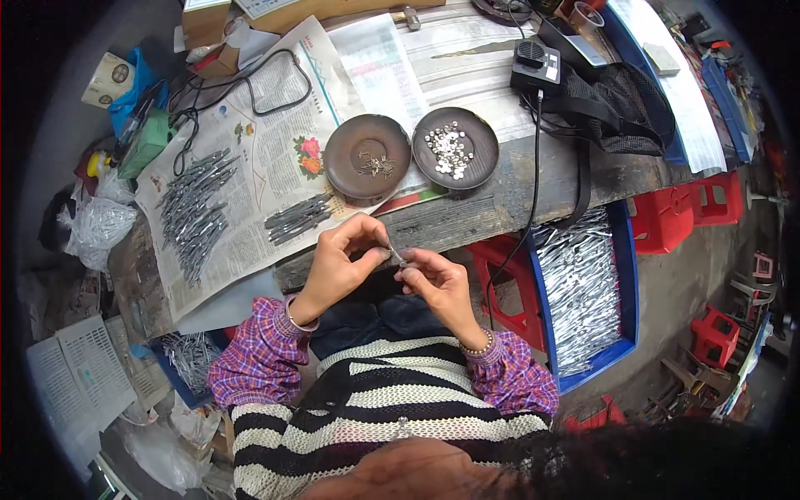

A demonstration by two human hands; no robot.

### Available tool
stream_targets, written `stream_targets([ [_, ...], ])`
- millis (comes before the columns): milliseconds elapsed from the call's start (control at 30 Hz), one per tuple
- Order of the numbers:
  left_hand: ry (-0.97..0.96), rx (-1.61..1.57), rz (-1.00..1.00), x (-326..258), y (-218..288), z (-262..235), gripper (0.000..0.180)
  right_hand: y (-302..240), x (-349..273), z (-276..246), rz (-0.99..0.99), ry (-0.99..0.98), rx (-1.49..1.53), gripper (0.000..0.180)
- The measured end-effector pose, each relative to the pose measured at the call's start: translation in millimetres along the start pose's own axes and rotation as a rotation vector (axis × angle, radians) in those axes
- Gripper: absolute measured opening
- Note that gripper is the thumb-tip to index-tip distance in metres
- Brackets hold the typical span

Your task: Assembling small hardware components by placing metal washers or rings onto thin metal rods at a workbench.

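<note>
In front of my body, over the bench's near edge, my left hand and my right hand meet around a slim metal piece. Both hands pinch it between thumb and fingers; its exact kind is too small to tell. Just beyond them are two round brown dishes. The left dish holds a small heap of thin brownish metal parts, and the right dish holds small shiny silver discs. Slender dark metal pieces lie side by side near my left hand. A bigger pile of similar pieces rests farther left.
Newspaper covers the bench's left part. A black device trails a cable toward my right arm, beside a black mesh bag. At right, a blue tray is full of silver metal pieces. Red stools stand beyond it.
</note>
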State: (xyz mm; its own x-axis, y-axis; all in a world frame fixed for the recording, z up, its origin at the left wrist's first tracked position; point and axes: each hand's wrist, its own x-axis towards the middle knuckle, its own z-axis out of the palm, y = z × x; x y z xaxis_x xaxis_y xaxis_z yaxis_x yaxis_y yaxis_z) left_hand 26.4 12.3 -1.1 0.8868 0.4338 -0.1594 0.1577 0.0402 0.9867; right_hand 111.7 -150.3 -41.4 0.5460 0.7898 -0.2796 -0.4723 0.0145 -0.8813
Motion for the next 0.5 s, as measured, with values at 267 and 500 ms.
stream_targets([
  [267,0.007,0.041,-0.024,-2.1,2.0,-1.5,0.016,-3.2,2.1,1.4,-0.219,0.038,-0.362,0.023],
  [500,-0.019,-0.226,-0.068,-3.7,1.3,-1.9,0.022,-12.2,3.6,-9.6,0.199,-0.159,0.123,0.022],
])
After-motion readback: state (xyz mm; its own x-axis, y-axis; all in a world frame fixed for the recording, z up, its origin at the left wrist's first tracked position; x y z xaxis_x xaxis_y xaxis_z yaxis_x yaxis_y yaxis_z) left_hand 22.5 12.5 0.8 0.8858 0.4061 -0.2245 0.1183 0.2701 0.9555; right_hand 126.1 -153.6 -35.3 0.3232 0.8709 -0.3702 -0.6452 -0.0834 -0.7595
